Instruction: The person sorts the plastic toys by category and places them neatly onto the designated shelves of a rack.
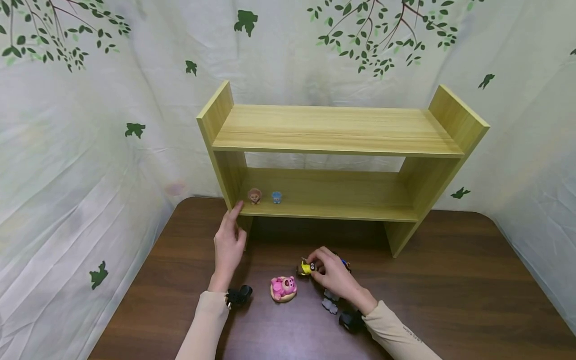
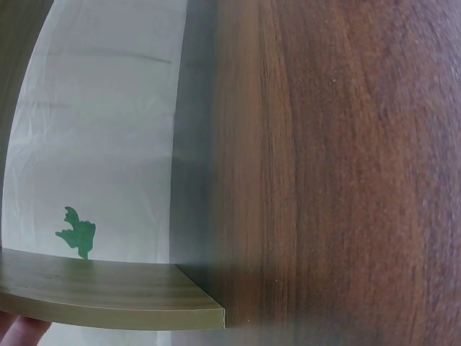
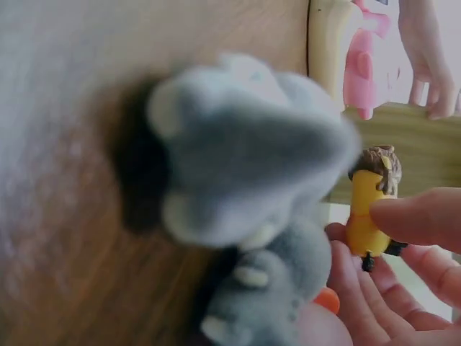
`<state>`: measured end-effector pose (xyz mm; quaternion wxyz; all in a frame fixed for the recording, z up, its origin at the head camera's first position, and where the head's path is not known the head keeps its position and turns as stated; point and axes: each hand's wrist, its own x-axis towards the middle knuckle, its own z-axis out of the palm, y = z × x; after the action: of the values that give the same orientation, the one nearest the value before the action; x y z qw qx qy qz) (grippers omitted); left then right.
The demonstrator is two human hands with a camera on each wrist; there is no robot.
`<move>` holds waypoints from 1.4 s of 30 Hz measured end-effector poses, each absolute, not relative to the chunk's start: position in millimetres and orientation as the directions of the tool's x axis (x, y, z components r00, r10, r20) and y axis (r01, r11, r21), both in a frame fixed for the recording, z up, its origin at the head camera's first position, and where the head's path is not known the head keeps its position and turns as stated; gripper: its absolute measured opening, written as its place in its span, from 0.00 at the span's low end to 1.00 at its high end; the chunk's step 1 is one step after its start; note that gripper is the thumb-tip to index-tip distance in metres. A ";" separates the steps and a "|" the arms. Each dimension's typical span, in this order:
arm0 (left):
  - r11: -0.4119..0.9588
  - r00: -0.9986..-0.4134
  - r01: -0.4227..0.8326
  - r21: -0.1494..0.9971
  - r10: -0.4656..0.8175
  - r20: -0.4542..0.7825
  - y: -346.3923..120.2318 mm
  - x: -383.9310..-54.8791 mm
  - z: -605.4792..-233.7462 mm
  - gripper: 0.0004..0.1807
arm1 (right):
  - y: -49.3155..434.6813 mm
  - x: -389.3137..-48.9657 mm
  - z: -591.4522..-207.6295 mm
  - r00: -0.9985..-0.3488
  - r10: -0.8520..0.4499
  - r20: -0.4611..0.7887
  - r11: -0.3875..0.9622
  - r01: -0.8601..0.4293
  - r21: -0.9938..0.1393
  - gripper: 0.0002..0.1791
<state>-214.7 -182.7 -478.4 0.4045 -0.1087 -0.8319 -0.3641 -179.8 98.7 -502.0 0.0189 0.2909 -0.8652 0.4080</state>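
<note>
Left hand [image 1: 228, 247] at the shelf's [image 1: 333, 130] left upright, fingers extended, no object in it. Brown figurine [image 1: 254, 196] and blue figurine [image 1: 277, 198] stand on its lower board, left end; I'd call those done. Out front of the shelf, on worktop [image 1: 468, 290]: pink bear [image 1: 284, 287], seemingly left to do. Yellow figurine [image 1: 307, 268], also out front, pinched in right hand [image 1: 337, 275]; can't tell if lifted. Grey figures [image 1: 330, 304], farther out front, probably pending, crowd the right wrist. Right hand mostly hides a blue item [image 1: 346, 264].
</note>
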 end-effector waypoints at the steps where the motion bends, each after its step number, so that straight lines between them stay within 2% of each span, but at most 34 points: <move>1: 0.711 -0.648 0.476 0.517 -0.114 0.753 -182.5 -214.5 -478.1 0.44 | 98.6 -179.7 -501.6 -0.829 -0.484 0.280 0.484 -0.520 -0.704 0.14; 17: 0.710 -0.654 0.476 0.519 -0.109 0.749 -183.0 -215.0 -479.1 0.43 | 100.6 -180.4 -493.9 -0.855 -0.441 0.274 0.355 -0.446 -0.821 0.16; 32: 0.711 -0.649 0.479 0.515 -0.109 0.753 -183.5 -216.4 -480.6 0.43 | 102.5 -180.6 -492.1 -0.844 -0.450 0.292 0.317 -0.456 -0.831 0.21; 42: 0.710 -0.640 0.487 0.508 -0.106 0.761 -183.2 -216.3 -479.6 0.44 | 100.9 -179.6 -489.2 -0.844 -0.438 0.309 0.275 -0.453 -0.848 0.10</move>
<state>-216.3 -183.2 -479.6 0.4082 -0.1149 -0.8297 -0.3629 -179.6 100.9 -489.2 0.0071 0.2788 -0.7984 0.5336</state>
